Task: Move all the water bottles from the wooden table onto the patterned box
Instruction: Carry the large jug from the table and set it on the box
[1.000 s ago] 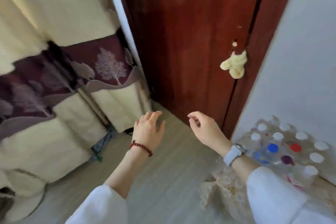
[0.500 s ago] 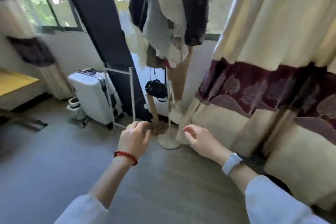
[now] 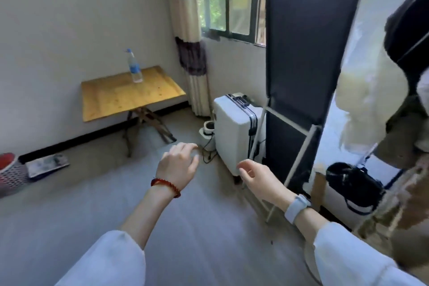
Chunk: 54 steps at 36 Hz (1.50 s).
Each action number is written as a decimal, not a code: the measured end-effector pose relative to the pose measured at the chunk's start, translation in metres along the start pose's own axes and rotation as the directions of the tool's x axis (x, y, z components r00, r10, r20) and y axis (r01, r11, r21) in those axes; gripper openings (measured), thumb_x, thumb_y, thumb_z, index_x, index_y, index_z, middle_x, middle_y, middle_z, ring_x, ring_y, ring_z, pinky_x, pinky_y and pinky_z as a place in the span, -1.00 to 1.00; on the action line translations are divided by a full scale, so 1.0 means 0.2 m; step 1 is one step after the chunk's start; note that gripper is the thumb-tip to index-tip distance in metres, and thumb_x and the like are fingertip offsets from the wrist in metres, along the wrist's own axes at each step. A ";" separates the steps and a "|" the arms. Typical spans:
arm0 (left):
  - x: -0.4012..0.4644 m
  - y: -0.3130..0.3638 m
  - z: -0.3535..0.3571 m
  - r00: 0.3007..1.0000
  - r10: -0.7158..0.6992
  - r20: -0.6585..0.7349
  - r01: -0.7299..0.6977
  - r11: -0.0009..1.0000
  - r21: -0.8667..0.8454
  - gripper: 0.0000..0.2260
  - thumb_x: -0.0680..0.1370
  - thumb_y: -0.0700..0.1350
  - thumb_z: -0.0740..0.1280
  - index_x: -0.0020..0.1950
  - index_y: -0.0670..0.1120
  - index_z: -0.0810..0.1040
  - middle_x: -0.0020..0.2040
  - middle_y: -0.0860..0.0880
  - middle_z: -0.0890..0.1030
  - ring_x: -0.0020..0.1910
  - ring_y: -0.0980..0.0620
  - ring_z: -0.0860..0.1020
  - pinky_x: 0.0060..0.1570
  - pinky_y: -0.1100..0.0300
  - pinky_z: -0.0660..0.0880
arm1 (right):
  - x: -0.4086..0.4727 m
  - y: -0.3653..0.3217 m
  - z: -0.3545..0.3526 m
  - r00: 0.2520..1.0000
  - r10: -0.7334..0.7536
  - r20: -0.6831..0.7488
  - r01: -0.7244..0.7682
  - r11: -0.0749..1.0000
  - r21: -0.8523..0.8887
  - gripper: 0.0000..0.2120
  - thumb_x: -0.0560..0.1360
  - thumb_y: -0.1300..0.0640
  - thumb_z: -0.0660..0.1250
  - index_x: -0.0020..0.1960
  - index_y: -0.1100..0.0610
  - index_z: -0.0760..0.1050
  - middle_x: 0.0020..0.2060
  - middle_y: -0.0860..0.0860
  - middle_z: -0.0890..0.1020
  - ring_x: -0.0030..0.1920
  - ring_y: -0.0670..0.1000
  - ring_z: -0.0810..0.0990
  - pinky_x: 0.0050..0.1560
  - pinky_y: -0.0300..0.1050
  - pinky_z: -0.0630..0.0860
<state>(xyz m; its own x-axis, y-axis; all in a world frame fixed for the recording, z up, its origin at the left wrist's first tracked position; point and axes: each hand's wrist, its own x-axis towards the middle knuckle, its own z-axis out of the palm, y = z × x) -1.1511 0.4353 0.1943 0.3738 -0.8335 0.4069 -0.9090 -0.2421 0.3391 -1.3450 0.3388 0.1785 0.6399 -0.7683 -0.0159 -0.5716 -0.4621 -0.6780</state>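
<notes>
A red basket is cut off at the left edge. One water bottle stands upright near the surface's far edge. Both hands, left and right, hang loosely curled, empty, apart. Hanging clothes are blurred.

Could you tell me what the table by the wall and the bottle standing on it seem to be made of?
The table looks like pale, light-finished wood: its yellowish top shows faint grain, on darker crossed legs. The bottle looks like clear plastic: see-through body, blue label and blue cap, though blur leaves glass possible.
</notes>
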 end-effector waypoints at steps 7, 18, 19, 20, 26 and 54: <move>0.46 -0.67 0.05 0.973 -0.214 -0.085 0.216 0.976 0.013 -0.79 0.50 -0.14 0.27 0.12 -0.12 0.52 0.09 -0.11 0.58 0.09 -0.12 0.50 0.07 0.02 0.42 | 0.91 -0.23 0.27 0.985 -0.165 0.052 0.164 0.986 0.026 -0.78 0.55 0.13 0.17 0.14 0.11 0.49 0.06 0.05 0.63 0.00 0.02 0.57 -0.01 -0.21 0.39; 1.64 -1.68 0.09 0.920 -0.341 -0.194 0.321 0.938 -0.128 -0.81 0.48 -0.20 0.31 0.06 -0.18 0.56 0.02 -0.17 0.60 0.05 -0.17 0.53 0.11 0.00 0.44 | 2.46 -0.70 0.51 0.969 -0.238 0.066 0.239 0.971 -0.010 -0.75 0.55 0.14 0.15 0.18 0.13 0.46 0.08 0.05 0.60 -0.04 -0.02 0.51 -0.02 -0.25 0.37; 1.74 -1.74 0.10 0.920 -0.344 -0.189 0.325 0.937 -0.126 -0.81 0.48 -0.20 0.30 0.07 -0.18 0.56 0.02 -0.17 0.60 0.05 -0.17 0.53 0.11 0.00 0.44 | 2.57 -0.74 0.52 0.969 -0.240 0.063 0.241 0.971 -0.008 -0.76 0.55 0.14 0.15 0.17 0.13 0.46 0.08 0.05 0.60 -0.03 -0.01 0.52 -0.01 -0.24 0.39; 1.83 -1.80 0.11 0.922 -0.344 -0.177 0.326 0.937 -0.123 -0.81 0.48 -0.19 0.30 0.07 -0.17 0.56 0.02 -0.16 0.59 0.05 -0.17 0.53 0.11 -0.01 0.45 | 2.68 -0.76 0.53 0.969 -0.241 0.061 0.242 0.970 -0.004 -0.76 0.55 0.15 0.15 0.16 0.13 0.47 0.08 0.05 0.60 -0.01 0.00 0.54 0.01 -0.22 0.41; 2.33 -2.20 0.26 0.925 -0.350 -0.146 0.335 0.935 -0.117 -0.80 0.51 -0.13 0.27 0.11 -0.13 0.53 0.05 -0.10 0.57 0.07 -0.08 0.51 0.05 0.10 0.45 | 3.37 -0.86 0.68 0.968 -0.249 0.044 0.248 0.969 0.013 -0.76 0.55 0.13 0.16 0.17 0.12 0.48 0.08 0.04 0.61 -0.07 -0.05 0.52 -0.04 -0.27 0.37; 4.90 -4.16 0.66 0.820 -0.528 -0.221 0.498 0.848 -0.178 -0.65 0.54 -0.07 0.21 0.29 -0.18 0.40 0.28 -0.16 0.45 0.26 -0.12 0.41 0.21 0.11 0.32 | 6.39 -1.33 1.48 0.971 -0.213 0.106 0.209 0.977 0.047 -0.74 0.58 0.10 0.11 0.21 0.09 0.44 0.10 0.02 0.58 -0.11 -0.08 0.48 -0.09 -0.25 0.37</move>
<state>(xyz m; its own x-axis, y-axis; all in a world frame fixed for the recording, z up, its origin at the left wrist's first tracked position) -0.0535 -0.2458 0.1983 0.8271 -0.4462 0.3418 -0.5523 -0.5321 0.6418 -0.2227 -0.3894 0.1202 0.7976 -0.6010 0.0515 -0.4005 -0.5915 -0.6998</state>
